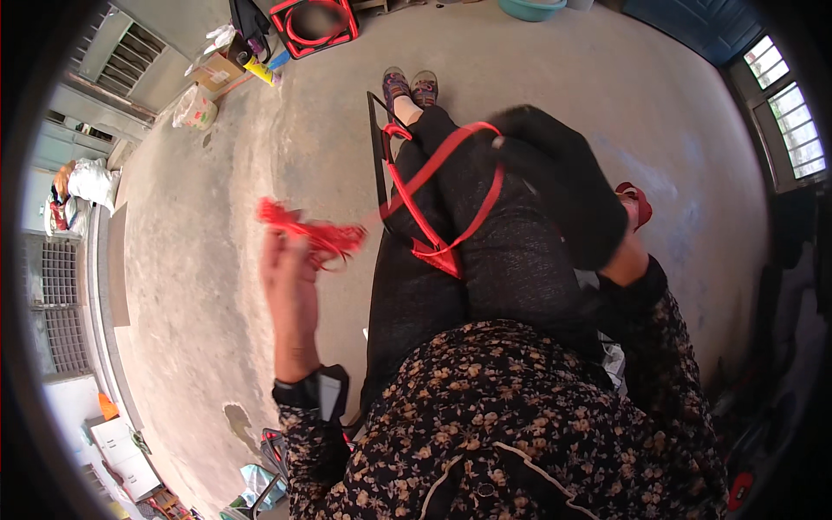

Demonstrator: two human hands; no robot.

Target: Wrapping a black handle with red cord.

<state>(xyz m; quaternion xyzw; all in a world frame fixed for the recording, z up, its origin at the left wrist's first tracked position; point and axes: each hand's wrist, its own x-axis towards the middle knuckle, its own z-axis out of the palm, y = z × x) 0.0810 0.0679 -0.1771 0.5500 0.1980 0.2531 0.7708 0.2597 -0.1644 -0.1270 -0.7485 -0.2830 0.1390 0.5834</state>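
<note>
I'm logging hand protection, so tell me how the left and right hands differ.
The left hand is bare; the right hand wears a black glove. The left holds a tangled red bundle; the right meets a looped red strap. Both extend from dark floral sleeves.

Head cam: L one of side-by-side pair on person's head. V. wide fisheye; pic upright, unmirrored, straight edges bending twd dark rim. Faces steeply down, black trousers (520, 269) abt mid-frame. Near lens: floral top (485, 399), this side of trousers. Mid-range: L hand (290, 264) left of trousers, gloved R hand (555, 178) at right edge of trousers. Farther: shoes (396, 84), past far end of trousers. Floor (208, 286) around trousers; window (796, 126) well right of trousers, nr rim.
</note>
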